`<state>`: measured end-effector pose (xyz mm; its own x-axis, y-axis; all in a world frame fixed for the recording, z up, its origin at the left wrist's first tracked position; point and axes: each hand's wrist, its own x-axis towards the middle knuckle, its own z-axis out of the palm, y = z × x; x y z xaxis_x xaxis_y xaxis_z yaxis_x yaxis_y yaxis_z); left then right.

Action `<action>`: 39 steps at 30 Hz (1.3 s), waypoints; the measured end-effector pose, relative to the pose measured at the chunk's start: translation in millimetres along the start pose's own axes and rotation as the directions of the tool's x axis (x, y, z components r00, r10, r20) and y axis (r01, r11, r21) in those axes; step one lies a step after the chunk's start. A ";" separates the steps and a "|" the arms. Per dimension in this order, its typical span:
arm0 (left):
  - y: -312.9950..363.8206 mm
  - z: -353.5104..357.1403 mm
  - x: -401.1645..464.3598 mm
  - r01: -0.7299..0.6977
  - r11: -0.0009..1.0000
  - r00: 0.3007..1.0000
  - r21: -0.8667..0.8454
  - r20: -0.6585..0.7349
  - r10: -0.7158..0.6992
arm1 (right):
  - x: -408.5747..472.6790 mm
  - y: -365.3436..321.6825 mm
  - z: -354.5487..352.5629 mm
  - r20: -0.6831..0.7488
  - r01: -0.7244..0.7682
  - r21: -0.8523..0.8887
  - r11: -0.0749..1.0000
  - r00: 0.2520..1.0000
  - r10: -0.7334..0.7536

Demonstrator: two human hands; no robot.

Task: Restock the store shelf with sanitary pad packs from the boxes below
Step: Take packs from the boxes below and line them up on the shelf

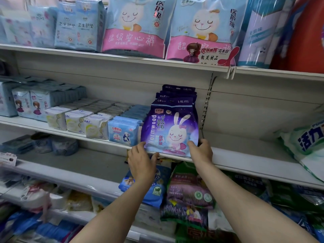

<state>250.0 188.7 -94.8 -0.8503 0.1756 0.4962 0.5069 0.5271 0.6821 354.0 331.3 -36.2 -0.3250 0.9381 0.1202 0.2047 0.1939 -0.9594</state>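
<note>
I have both hands on the front purple soft-plastic pack with the white rabbit print, which stands upright at the front lip of the middle white metal shelf, with a row of matching purple packs lined up behind it. My left hand cups the lower left corner, fingers on the face and thumb under the bottom edge; my right hand pinches the lower right corner, fingers wrapped behind it.

The risk I see is at that lip: the pack's bottom edge seems to overhang slightly, so if I let go too soon it could slide off, or tip forward since the film looks slick and the pack is tall. Pushing hard could also topple the row behind.

To its left, touching or nearly so, sits a light blue wrapped pad pack, then white ABC pad packs. To the right the shelf is bare as far as a white and green bag. The shelf above carries big pale blue and pink rabbit bags; the shelves below hold assorted green and blue bags
</note>
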 end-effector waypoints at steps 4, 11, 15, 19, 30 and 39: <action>2.5 0.0 -1.7 0.004 1.000 1.000 -0.002 0.021 -0.004 | 0.3 -0.4 -1.5 -0.032 0.012 -0.003 1.000 0.999 -0.012; 10.6 -0.2 2.3 -0.038 0.999 0.999 0.010 0.038 0.037 | 3.0 3.6 -4.7 -0.045 0.029 -0.156 0.987 0.998 -0.037; 11.5 1.0 6.6 -0.045 0.999 0.998 0.008 0.042 0.045 | 4.9 3.3 -6.2 -0.030 0.008 -0.159 0.987 0.999 -0.013; 9.4 2.8 5.6 -0.021 1.000 0.999 -0.017 0.030 0.021 | 4.0 4.1 -5.3 -0.024 0.011 -0.155 0.988 1.000 -0.015; 4.9 4.1 3.8 -0.027 0.999 0.999 -0.039 0.017 0.028 | -1.9 2.4 -5.3 -0.014 0.007 -0.090 0.996 1.000 -0.008; -2.1 4.1 3.0 -0.034 0.999 0.999 -0.033 0.002 0.034 | -3.1 2.0 -4.7 -0.076 0.008 -0.059 0.998 0.997 -0.012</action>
<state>245.8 191.5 -97.0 -0.8328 0.1956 0.5179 0.5400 0.4932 0.6820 359.8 330.1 -37.3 -0.2560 0.9548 0.1510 0.2562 0.2176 -0.9418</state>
